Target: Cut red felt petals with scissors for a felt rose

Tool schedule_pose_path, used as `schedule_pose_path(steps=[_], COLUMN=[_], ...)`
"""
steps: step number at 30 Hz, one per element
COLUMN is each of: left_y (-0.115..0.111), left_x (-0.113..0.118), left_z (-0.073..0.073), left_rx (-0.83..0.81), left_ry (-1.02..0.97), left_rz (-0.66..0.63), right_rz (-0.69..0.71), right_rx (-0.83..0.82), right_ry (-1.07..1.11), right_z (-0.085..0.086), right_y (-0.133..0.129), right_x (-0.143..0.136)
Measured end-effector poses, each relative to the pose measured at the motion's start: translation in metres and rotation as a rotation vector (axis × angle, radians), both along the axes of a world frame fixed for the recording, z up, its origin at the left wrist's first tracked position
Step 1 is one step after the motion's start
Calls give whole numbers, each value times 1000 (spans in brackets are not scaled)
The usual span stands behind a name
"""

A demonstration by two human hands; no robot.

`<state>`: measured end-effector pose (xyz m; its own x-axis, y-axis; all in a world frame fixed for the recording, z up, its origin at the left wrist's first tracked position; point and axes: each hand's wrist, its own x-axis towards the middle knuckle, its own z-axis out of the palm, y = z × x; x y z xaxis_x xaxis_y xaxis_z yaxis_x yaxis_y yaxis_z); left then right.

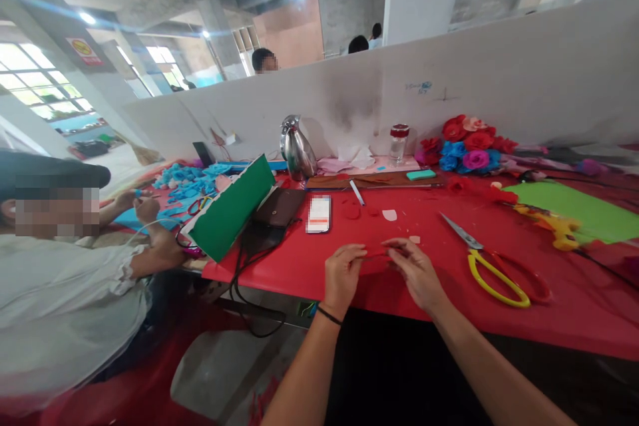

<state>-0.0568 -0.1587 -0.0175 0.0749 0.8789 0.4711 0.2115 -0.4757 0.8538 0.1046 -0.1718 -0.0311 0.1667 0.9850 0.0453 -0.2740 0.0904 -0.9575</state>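
My left hand (343,274) and my right hand (413,271) face each other just above the near edge of the red tabletop. Both are closed in a pinch on a thin red piece of paper (376,255), stretched between the fingertips; against the red surface its outline is hard to make out. Beyond the hands lie red cut pieces (351,212), a pale pink cut piece (389,215) and a white pen (357,192). Scissors (494,266) with one yellow and one red handle lie partly spread to the right of my right hand.
A phone (318,214), a brown purse (277,207) and a green board (232,208) are on the left. Behind stand a steel jug (298,150) and a glass jar (398,145). Paper flowers (472,143), a yellow glue gun (552,226) and a green sheet (579,210) occupy the right. A co-worker (74,279) sits left.
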Motion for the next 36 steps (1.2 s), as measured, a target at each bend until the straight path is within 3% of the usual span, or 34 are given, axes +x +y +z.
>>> schedule_pose_path(steps=[3, 6, 8, 12, 14, 16, 22, 27, 30, 36], left_y=[-3, -8, -14, -31, -37, -39, -38, -40, -41, -45], left_x=[-5, -5, 0, 21, 30, 37, 37, 37, 39, 45], left_z=[5, 10, 12, 11, 9, 8, 7, 9, 13, 21], left_rx=[150, 99, -47, -560, -732, -803, -933, -815, -824, -876], left_ry=[55, 23, -151, -727, -871, -941, -1096, -944, -992, -1086], left_rz=[-78, -182, -197, -181, -155, -125, -84, 18, 11, -36], right_rz=[123, 174, 93, -40, -69, -98, -83, -30, -76, -170], right_rx=[-196, -234, -162, -36, -15, -19, -58, -77, -92, -82], right_ry=[249, 243, 152, -55, -121, -158, -82, -42, -124, -87], right_z=[8, 17, 22, 20, 15, 9, 4, 5, 2, 0], right_y=[-13, -20, -21, -23, -26, -31, -41, -39, -34, -32], right_x=[-2, -4, -6, -9, -11, -14, -18, -16, -14, -18])
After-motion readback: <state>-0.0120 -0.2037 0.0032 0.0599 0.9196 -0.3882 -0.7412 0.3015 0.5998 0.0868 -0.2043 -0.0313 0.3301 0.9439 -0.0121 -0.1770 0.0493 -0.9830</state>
